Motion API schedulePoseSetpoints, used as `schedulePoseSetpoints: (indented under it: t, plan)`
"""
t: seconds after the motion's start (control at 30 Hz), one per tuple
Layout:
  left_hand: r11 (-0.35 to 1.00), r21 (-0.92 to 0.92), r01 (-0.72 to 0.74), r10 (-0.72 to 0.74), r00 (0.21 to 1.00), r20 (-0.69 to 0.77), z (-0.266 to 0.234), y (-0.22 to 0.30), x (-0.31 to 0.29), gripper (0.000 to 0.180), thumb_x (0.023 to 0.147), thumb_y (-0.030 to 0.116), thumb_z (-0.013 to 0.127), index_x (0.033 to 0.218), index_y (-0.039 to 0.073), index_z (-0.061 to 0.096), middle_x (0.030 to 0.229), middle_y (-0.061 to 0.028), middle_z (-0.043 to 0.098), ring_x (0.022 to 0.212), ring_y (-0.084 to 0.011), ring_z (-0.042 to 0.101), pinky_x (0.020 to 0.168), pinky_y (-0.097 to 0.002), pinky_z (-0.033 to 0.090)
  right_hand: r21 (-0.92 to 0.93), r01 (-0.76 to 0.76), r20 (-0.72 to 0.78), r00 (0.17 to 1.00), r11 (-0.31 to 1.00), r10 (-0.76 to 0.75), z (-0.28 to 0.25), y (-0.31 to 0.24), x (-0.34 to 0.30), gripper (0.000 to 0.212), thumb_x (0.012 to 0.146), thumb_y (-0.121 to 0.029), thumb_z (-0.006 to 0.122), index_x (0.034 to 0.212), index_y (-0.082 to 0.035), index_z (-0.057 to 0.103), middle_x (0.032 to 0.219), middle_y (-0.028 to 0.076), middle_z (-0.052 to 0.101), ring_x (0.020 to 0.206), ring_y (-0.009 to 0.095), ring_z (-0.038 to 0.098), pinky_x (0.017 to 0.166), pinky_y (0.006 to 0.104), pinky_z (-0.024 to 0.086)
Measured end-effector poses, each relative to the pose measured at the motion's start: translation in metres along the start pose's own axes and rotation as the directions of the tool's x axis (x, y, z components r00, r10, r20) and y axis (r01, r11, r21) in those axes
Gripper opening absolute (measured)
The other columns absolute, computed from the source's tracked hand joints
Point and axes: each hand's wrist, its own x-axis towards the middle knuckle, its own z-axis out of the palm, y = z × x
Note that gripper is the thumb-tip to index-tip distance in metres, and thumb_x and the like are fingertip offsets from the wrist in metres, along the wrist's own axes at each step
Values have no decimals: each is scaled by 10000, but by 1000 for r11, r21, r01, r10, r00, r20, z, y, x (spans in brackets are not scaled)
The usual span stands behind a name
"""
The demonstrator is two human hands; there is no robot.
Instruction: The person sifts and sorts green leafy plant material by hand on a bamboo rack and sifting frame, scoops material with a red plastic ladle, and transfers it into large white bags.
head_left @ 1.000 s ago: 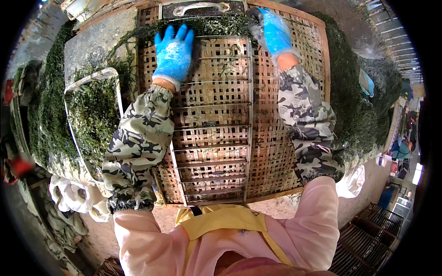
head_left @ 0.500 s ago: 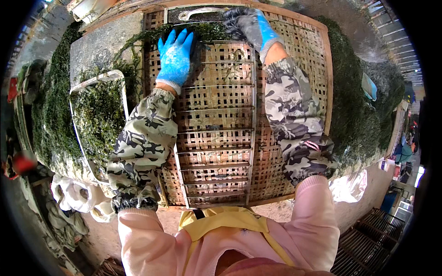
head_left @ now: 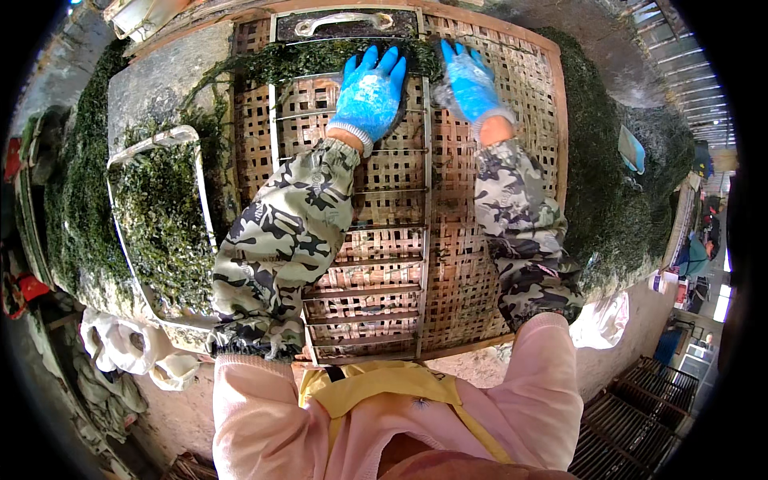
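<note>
My left hand [head_left: 370, 94], in a blue glove, rests with fingers spread against a strip of dark green seaweed [head_left: 292, 62] at the far end of a ladder-like metal frame [head_left: 426, 192]. The frame lies on a woven bamboo screen [head_left: 472, 272]. To its right, my right hand [head_left: 472, 84], gloved in blue too, has its fingers stretched out at the strip's right end, over the screen's weave. Neither hand grips anything visible. Beyond the strip lies a dark board with a pale handle [head_left: 344, 24]. Patterned sleeves cover both forearms.
Heaps of seaweed flank the screen, left [head_left: 88, 184] and right [head_left: 616, 208]. A white rectangular frame [head_left: 206, 192] lies over seaweed on the left. A blue-edged tool [head_left: 631, 150] sits in the right heap. White bags [head_left: 120, 340] hang at the left front edge.
My left hand has moved right along the seaweed strip. My right hand has come off the board's right end, nearer and slightly right, so the handle shows fully. The view has shifted slightly.
</note>
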Motion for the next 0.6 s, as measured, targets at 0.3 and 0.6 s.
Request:
schedulePoseSetpoints:
  t: [0.3, 0.6]
  plan:
    - [1000, 22, -12, 13, 1000, -9, 2, 2, 1, 464, 902, 124, 515, 1365, 149, 516, 1438, -87, 470, 1275, -352, 462, 1094, -582, 297, 799, 25, -99, 991, 601, 91, 26, 14, 40, 211, 971, -214, 545, 1053, -39, 630, 759, 87, 619, 607, 178, 570, 540, 336, 476]
    - [997, -75, -36, 33, 999, -33, 3, 7, 3, 386, 877, 98, 546, 1263, 119, 560, 1228, -102, 572, 1198, -327, 497, 1045, -544, 337, 579, -503, 52, 808, -642, -587, -39, 7, 73, 359, 960, -314, 528, 1091, 13, 592, 720, 126, 663, 554, 238, 628, 505, 286, 535]
